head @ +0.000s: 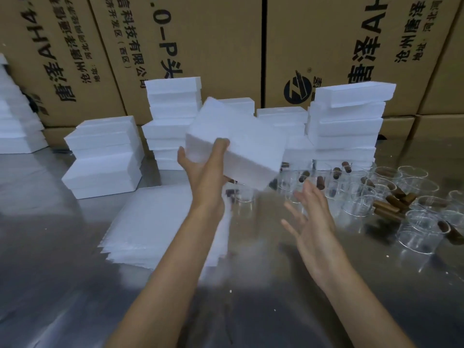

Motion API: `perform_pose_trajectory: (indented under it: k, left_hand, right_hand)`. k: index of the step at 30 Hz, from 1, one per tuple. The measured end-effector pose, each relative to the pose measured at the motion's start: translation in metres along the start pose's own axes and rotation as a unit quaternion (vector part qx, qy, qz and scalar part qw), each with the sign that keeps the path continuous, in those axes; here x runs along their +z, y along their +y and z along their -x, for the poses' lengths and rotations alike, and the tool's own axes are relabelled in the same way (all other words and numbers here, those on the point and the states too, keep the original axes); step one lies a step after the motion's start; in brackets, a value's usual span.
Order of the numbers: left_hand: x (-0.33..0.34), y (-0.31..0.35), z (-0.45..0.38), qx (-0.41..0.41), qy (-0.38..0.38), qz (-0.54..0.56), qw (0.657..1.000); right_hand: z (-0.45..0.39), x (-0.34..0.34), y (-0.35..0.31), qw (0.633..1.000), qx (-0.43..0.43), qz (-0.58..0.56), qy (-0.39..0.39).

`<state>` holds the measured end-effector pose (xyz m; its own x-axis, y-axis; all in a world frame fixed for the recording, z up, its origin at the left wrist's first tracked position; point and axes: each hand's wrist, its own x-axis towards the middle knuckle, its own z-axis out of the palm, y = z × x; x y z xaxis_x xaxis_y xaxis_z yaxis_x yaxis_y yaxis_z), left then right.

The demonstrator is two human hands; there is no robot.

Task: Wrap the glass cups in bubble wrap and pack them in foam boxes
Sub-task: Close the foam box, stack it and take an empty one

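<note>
The left hand [200, 167] gripped 1 foam box [236, 144] by its lower-left corner, thumb on the near face and fingers curled round the edge, holding it tilted in the air at the centre of the frame. The right hand [311, 222] hung just below and to the right, fingers spread and holding nothing, apart from the box.

A sheaf of bubble wrap [160, 222] lay on the counter [50, 247] under the left forearm. The glass cups [414, 202] stood crowded at the right of the frame, brown stoppers [391, 204] scattered among them — none looked wrapped yet. More foam stacks [346, 121] rose behind.

The step seemed to be fetching a box. A 1-corner grip on light foam could let it twist or snap, so the right hand would do well to take the far end, then set the box flat on bare counter beside the wrap — clear of the cups.
</note>
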<state>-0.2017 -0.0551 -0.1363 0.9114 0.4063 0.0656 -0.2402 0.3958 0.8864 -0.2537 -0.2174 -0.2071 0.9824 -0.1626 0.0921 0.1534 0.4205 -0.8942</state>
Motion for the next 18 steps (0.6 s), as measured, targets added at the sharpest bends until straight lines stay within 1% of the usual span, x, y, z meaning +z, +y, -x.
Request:
perform_pose_trajectory:
  k: [3,5,7,9,13,16,18]
  left_hand:
    - [-0.029,0.048,-0.052,0.030,0.104,0.001,0.994]
    - [-0.057,0.073,-0.086,0.027,0.181,0.035,0.982]
    - [-0.088,0.093,-0.115,0.010,0.240,0.062,0.969]
    - [-0.118,0.107,-0.139,-0.024,0.262,0.055,0.963]
    - [-0.164,0.113,-0.177,-0.096,0.291,-0.006,0.952]
    - [-0.180,0.110,-0.189,-0.094,0.310,-0.008,0.946]
    - [-0.183,0.107,-0.196,-0.077,0.332,-0.006,0.940]
  right_hand:
    - [-0.004,-0.008,0.002,0.999,0.003,0.033,0.018]
    - [-0.011,-0.015,0.004,0.999,0.016,0.027,0.038]
    - [-0.017,-0.019,0.005,0.998,0.029,0.025,0.047]
    - [-0.022,-0.020,0.005,0.998,0.043,0.021,0.051]
    - [-0.023,-0.017,0.003,0.996,0.058,-0.006,0.063]
    - [-0.024,-0.017,0.003,0.996,0.061,-0.015,0.070]
    - [-0.026,-0.019,0.002,0.995,0.068,-0.019,0.076]
